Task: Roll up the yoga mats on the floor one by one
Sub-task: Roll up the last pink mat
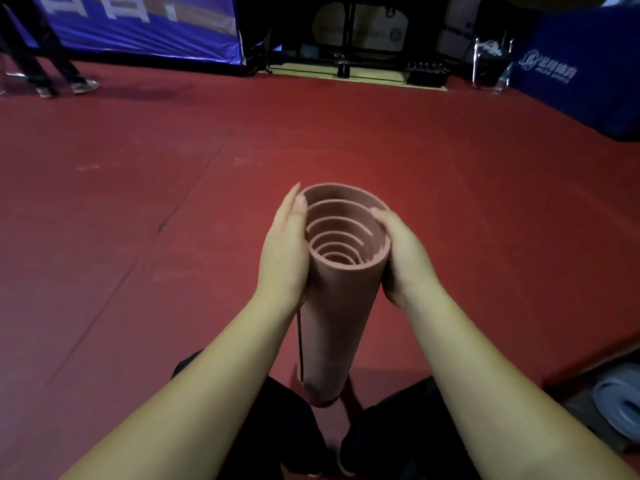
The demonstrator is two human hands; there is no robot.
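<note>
Pink rolled mat (341, 306) stands upright; left hand (284, 251) flat against it; right hand (405, 258) grip curled around it.

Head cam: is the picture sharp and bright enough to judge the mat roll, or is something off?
Head view: the pink mat and both hands, left and right, are lit well enough, and the spiral end reads clearly. The far background is dark and soft. Wide-angle distortion bends the floor edges, and the grey mat at the right edge is dim and blurred.
</note>
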